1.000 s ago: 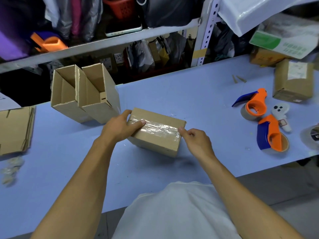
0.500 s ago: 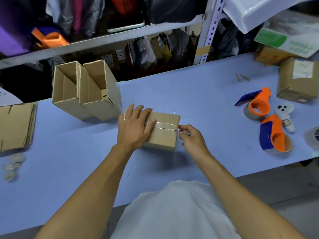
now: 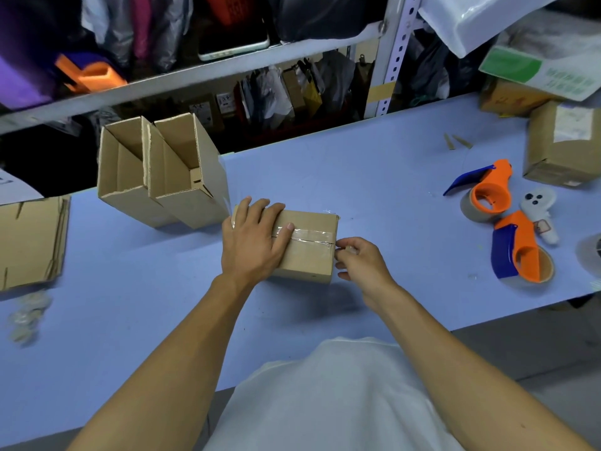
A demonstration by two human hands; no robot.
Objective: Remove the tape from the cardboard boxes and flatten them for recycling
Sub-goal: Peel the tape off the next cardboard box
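The left hand [image 3: 252, 242] lies flat, fingers straight, pressing the top of the sealed box [image 3: 305, 247] near the middle of the blue table [image 3: 357, 177]. The right hand [image 3: 361, 263] pinches the clear tape [image 3: 310, 236] at the box's right edge. Two opened boxes [image 3: 162, 177] stand toward the far edge; two tape dispensers [image 3: 507, 222] lie toward the right end.

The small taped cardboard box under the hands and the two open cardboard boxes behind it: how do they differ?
The small taped cardboard box is closed, with clear tape along its seam; the two open cardboard boxes show empty insides. The left hand presses the taped box; nothing touches the open ones. All are brown.
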